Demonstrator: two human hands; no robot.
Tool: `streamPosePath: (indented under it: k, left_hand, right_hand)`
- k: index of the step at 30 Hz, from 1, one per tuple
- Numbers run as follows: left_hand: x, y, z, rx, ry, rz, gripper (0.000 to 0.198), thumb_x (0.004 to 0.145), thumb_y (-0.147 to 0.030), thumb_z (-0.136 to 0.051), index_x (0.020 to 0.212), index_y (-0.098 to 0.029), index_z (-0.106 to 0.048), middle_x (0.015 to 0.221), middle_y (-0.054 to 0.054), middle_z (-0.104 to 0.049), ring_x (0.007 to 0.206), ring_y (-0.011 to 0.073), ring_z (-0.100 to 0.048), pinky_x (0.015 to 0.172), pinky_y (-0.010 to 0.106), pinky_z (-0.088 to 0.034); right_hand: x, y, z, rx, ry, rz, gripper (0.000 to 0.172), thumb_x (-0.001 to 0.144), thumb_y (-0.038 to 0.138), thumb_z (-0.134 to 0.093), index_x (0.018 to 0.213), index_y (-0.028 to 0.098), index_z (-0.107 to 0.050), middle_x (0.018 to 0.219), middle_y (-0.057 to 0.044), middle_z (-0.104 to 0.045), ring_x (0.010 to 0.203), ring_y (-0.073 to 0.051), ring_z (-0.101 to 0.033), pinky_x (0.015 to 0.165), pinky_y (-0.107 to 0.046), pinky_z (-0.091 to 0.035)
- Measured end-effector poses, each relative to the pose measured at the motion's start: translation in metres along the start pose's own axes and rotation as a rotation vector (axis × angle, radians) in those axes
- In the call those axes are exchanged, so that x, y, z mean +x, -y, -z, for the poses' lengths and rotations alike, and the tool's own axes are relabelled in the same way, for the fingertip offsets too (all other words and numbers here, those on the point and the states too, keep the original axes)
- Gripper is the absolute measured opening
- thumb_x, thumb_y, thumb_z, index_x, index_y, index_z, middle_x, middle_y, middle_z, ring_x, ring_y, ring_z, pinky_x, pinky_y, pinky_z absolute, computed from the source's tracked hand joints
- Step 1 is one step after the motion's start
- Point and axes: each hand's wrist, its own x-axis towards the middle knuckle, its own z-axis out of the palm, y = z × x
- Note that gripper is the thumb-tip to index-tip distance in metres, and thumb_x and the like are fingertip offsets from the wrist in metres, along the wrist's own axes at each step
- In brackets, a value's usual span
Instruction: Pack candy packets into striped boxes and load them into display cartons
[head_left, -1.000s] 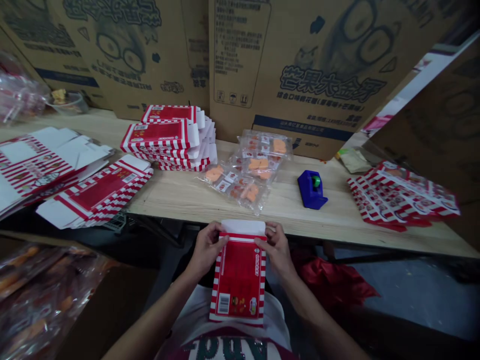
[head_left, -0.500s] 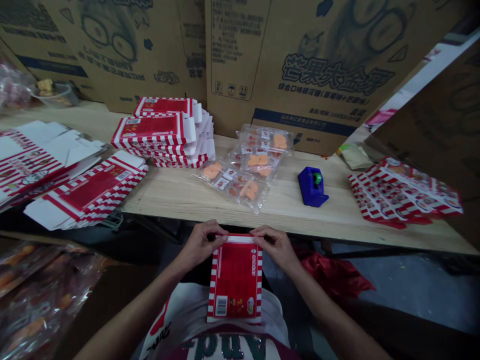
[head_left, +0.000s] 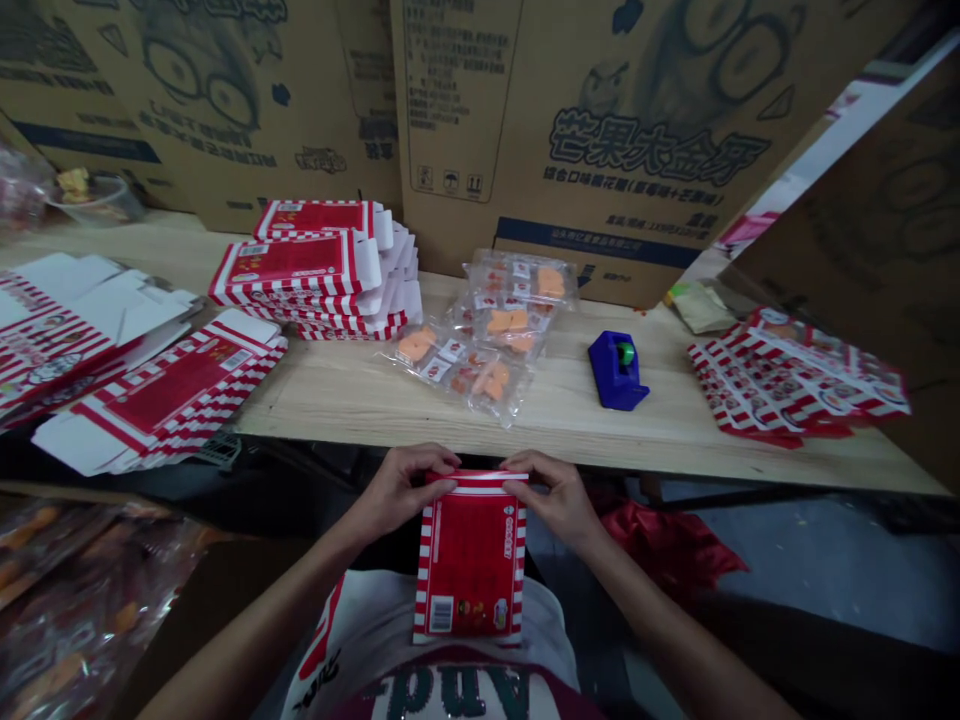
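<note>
Box (head_left: pixel 470 560) top edge between both hands' fingers (head_left: pixel 442 487).

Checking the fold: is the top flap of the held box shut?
Shut: no white flap sticks up from the box; both hands press its top edge.

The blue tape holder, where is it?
The blue tape holder sits on the wooden table, right of centre, between the clear snack bags and red striped packets.

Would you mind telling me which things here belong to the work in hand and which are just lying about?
In hand: striped box, left hand, right hand.
Lying about: tape dispenser, snack packets, stacked boxes, big cartons.
</note>
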Motion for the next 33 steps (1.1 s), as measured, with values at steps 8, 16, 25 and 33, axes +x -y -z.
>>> streamPosePath:
  k: [8,16,25,33]
  left_hand:
    - [0.002,0.021,-0.031,-0.427,-0.172,0.368,0.027,0.066,-0.035,-0.081,0.086,-0.019,-0.072,0.091,0.006,-0.073,0.08,0.021,-0.068,0.073,0.03,-0.053]
    - [0.014,0.021,-0.038,-0.5,-0.169,0.458,0.029,0.058,-0.037,-0.085,0.07,-0.017,-0.069,0.08,0.001,-0.068,0.069,0.018,-0.064,0.064,0.027,-0.052]
    - [0.015,0.008,-0.044,-0.483,-0.225,0.448,0.033,0.056,-0.041,-0.084,0.072,-0.017,-0.069,0.076,0.001,-0.066,0.067,0.017,-0.062,0.061,0.023,-0.049]
    - [0.013,0.012,-0.036,-0.563,-0.127,0.527,0.029,0.062,-0.038,-0.083,0.078,-0.02,-0.068,0.077,-0.001,-0.071,0.065,0.017,-0.065,0.062,0.025,-0.051]
  right_hand:
    - [-0.025,-0.016,-0.015,0.146,-0.091,-0.056,0.032,0.082,0.037,-0.067,0.111,0.023,-0.066,0.115,-0.008,-0.069,0.105,-0.022,-0.065,0.088,-0.034,-0.051]
    - [0.056,-0.051,0.163,-0.142,-0.981,-0.17,0.04,0.07,0.051,-0.063,0.088,0.016,-0.067,0.094,-0.01,-0.068,0.085,-0.02,-0.061,0.071,-0.03,-0.049]
    - [0.093,-0.084,0.191,-0.044,-0.875,-0.277,0.03,0.051,0.043,-0.072,0.051,0.016,-0.061,0.046,0.002,-0.051,0.049,-0.012,-0.046,0.049,-0.026,-0.038]
    - [0.069,-0.101,0.174,0.089,-1.028,-0.137,0.034,0.061,0.049,-0.066,0.067,0.016,-0.06,0.083,-0.005,-0.06,0.068,-0.015,-0.057,0.061,-0.032,-0.052]
